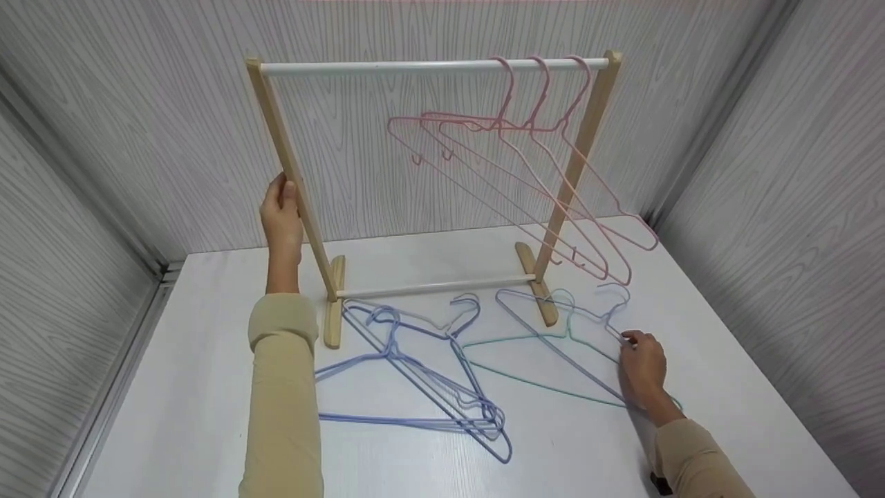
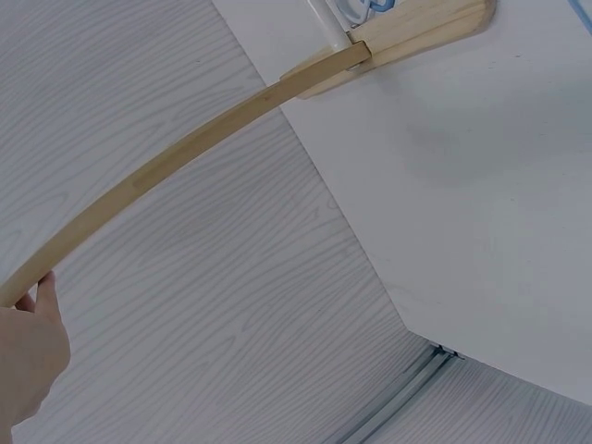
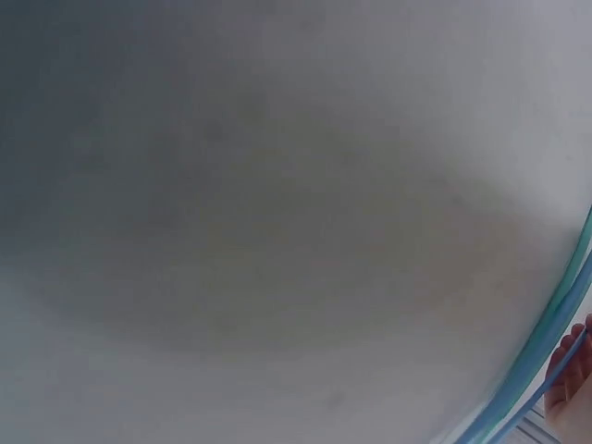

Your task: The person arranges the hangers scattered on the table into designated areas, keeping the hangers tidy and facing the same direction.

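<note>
My left hand (image 1: 283, 218) grips the left wooden post (image 1: 308, 221) of a clothes rack, about midway up. In the left wrist view, the fingertips of that hand (image 2: 35, 347) meet the post's edge (image 2: 139, 180). Down at the right, my right hand (image 1: 644, 366) pinches a lavender hanger (image 1: 579, 369) by its right shoulder, low over the table. Beneath this hanger lies a green hanger (image 1: 553, 392), partly overlapped by it. The right wrist view catches only the fingers (image 3: 566, 370) at its edge, beside blue and green hanger bars.
Three pink hangers (image 1: 538, 90) hang at the right end of the rack's white rail (image 1: 387, 68). Several blue hangers (image 1: 393, 346) lie overlapping on the white table (image 1: 553, 456), right of my left forearm. Wood-grain panels (image 1: 138, 138) enclose the back and sides.
</note>
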The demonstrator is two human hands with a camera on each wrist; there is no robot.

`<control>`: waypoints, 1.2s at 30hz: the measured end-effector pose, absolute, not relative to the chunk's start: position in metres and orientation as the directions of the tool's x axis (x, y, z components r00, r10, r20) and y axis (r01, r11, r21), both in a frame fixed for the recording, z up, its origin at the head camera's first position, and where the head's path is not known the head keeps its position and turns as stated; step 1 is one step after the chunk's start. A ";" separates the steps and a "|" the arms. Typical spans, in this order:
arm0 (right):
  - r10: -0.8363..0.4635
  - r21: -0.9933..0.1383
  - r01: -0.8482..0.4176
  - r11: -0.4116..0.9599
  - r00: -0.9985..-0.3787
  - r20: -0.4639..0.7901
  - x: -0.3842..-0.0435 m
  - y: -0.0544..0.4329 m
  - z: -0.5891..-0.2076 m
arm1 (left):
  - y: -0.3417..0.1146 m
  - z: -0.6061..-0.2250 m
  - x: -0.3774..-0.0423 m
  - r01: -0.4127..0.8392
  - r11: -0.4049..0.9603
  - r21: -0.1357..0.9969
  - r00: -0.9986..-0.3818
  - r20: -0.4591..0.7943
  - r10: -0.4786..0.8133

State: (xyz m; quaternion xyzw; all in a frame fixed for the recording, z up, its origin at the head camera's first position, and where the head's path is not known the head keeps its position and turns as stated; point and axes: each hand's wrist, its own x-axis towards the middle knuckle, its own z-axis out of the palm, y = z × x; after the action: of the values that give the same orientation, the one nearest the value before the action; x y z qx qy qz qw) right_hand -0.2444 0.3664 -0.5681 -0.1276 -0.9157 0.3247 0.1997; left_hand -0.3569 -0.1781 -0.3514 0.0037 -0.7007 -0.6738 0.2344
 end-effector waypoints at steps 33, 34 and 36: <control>0.428 -0.863 0.217 0.457 -0.904 0.000 -0.234 0.355 -0.547 | -0.183 -0.365 -0.371 0.317 0.151 0.936 -0.874 0.350 -0.337; 0.422 -0.866 0.220 0.448 -0.907 -0.012 -0.234 0.355 -0.546 | -0.183 -0.365 -0.372 0.320 0.152 0.935 -0.872 0.353 -0.339; 0.409 -0.874 0.221 0.432 -0.912 -0.029 -0.232 0.352 -0.545 | -0.182 -0.365 -0.372 0.323 0.155 0.934 -0.869 0.357 -0.342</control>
State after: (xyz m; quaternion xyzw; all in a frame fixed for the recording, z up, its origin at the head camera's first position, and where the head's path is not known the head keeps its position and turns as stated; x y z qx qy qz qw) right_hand -0.2324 0.3519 -0.5451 -0.1875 -0.8409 0.4990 0.0941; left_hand -0.3723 -0.1823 -0.3651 0.0066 -0.7156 -0.6501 0.2556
